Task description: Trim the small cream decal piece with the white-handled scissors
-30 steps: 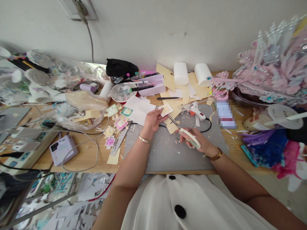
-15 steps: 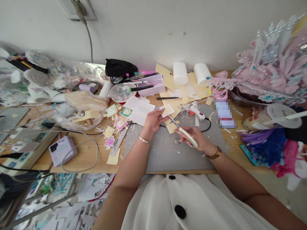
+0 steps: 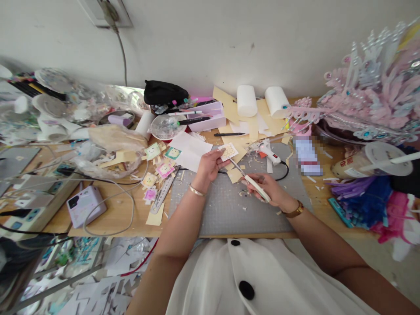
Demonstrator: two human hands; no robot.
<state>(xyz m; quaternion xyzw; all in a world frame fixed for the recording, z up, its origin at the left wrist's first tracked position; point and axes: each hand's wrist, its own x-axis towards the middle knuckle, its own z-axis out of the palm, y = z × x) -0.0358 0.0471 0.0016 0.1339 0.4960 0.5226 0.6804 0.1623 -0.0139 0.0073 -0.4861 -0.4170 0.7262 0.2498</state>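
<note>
Thumb and fingers of the left hand (image 3: 210, 165) are pinching a small white card (image 3: 229, 151), and here's the look of it: squarish, a crisp white border, pale yellow patterning across the middle, too small to make out in detail. It sits at a slant, its left edge in the fingertips, the rest jutting out clear of them, held up above the work surface. In comes the right hand (image 3: 266, 188), fingers curled around the pale handles of the scissors (image 3: 257, 187), the blades pointing up and left to the card's lower edge; whether they bite into it, I cannot tell. Underneath, the grey cutting mat (image 3: 229, 214) is sprinkled with clippings. Just beyond the scissors lies a white glue gun (image 3: 271, 154); left of the hands, a blank white sheet (image 3: 187, 151), then colourful little face cutouts (image 3: 165, 169) beside a metal ruler (image 3: 163, 192).
</note>
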